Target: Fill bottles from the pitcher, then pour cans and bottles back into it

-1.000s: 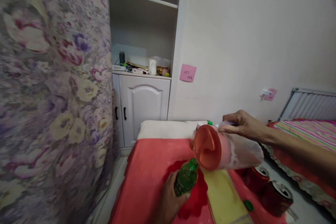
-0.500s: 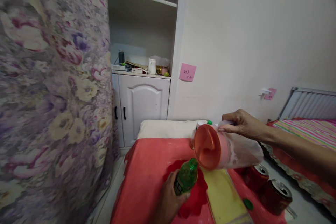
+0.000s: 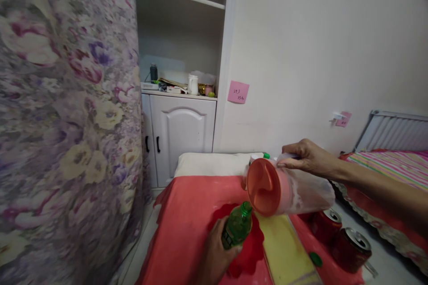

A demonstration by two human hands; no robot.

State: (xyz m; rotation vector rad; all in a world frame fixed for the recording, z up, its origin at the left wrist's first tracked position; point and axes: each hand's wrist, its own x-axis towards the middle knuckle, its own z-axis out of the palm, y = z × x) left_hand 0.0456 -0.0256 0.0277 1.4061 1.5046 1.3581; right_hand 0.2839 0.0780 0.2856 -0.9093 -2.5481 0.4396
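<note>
A clear pitcher (image 3: 310, 193) with an orange lid (image 3: 264, 187) lies tipped almost on its side in the air, its lid toward the left. My right hand (image 3: 306, 156) is closed around its handle. Below and left of the lid, my left hand (image 3: 219, 249) grips a green plastic bottle (image 3: 238, 227), which is uncapped and leans a little to the right. The bottle's mouth is close by the lid's lower left edge; whether liquid passes between them I cannot tell. Beneath the bottle is a red scalloped dish (image 3: 254, 249).
Two red drink cans (image 3: 351, 251) stand at the right table edge, near a green cap (image 3: 315, 259) and a yellow board (image 3: 287, 249). Behind the pitcher, other containers are partly hidden. A bed (image 3: 394, 169) is at right, a floral curtain (image 3: 70, 120) at left.
Both hands, the pitcher and the bottle keep almost the same positions. The whole view has shifted very slightly.
</note>
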